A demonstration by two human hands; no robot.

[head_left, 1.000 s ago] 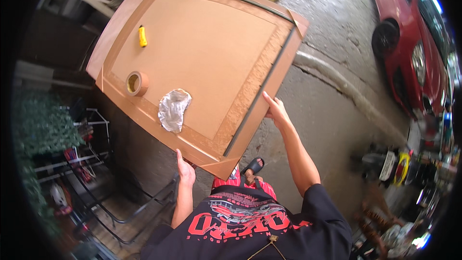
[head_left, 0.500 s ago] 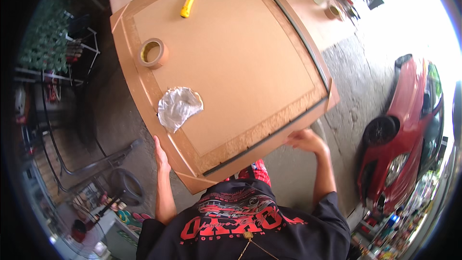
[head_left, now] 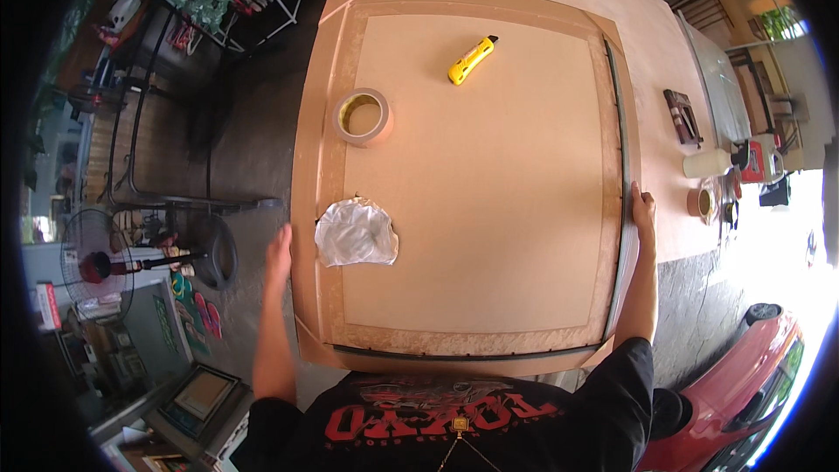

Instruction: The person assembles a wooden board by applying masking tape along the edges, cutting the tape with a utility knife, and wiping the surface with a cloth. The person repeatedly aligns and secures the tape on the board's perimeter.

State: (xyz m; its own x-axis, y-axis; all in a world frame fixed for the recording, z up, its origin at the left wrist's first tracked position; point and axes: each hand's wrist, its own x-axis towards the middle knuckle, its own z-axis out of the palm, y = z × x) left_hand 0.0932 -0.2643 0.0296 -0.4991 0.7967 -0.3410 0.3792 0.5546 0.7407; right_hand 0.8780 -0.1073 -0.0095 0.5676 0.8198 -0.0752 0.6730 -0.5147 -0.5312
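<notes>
The brown-taped rectangular panel (head_left: 494,192) now sits squarer, both sides reachable; left hand (head_left: 278,252) released, right hand (head_left: 645,208) touching, grip unclear.

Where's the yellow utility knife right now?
Head view: the yellow utility knife lies on the large framed panel, toward its far edge, with the brown tape roll nearest, to its lower left.

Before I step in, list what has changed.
The framed panel has swung clockwise in view, along with the red car, so the view turned. The right hand has let go of what is now the near edge and touches the right-hand edge. The left hand stays by the left edge; tape roll, yellow cutter and silver piece keep their places.
</notes>
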